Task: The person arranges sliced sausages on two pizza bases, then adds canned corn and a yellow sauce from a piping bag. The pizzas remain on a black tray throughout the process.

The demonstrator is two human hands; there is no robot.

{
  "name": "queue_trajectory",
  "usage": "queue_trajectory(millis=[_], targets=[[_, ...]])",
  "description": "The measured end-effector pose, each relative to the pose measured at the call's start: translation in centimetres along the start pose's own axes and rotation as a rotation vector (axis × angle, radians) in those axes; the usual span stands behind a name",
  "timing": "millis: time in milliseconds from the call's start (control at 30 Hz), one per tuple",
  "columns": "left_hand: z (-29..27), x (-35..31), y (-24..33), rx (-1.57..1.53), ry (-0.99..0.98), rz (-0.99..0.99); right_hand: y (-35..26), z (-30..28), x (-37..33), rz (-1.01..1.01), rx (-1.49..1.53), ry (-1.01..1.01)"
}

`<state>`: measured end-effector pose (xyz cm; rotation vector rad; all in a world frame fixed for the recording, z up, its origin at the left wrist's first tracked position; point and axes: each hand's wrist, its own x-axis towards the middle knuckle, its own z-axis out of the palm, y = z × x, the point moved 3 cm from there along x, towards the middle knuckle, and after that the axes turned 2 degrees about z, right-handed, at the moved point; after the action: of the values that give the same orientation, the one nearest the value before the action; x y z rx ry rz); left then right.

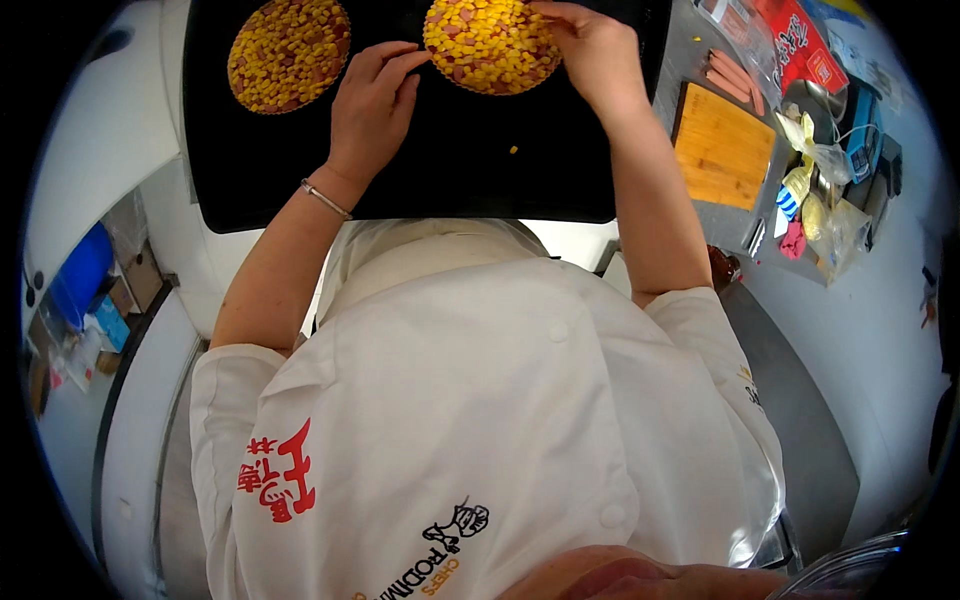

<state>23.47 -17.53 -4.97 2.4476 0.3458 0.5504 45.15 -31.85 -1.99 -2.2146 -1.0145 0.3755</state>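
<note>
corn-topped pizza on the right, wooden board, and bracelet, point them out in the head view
Right corn-topped pizza (490,48), head view, middle of its topping
Wooden board (724,147), head view, middle of its top face
Bracelet (326,201), head view, middle of its visible band

Forearms (270,265) extended forward, apart; left fingers (403,64) loosely curled, right fingers (562,11) bent inward

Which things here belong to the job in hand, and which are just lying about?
Belonging, it seems:
left hand
right hand
corn-topped round between them
second corn-topped round
black tray beneath

Lying about, apparently:
wooden board
pink sausages, possibly topping
red package
</note>
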Motion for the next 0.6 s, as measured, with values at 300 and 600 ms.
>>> queue_trajectory(millis=[300, 600], targets=[[-0.5, 0.1, -0.6, 0.001, 0.013, 0.0, -0.7, 0.2, 3.4, -0.043, 0.063, 0.097], [1.9, -1.0, 3.6, -0.122, -0.386, 0.224, 4.6, 0.8, 4.0, 0.335, 0.794, -0.052]])
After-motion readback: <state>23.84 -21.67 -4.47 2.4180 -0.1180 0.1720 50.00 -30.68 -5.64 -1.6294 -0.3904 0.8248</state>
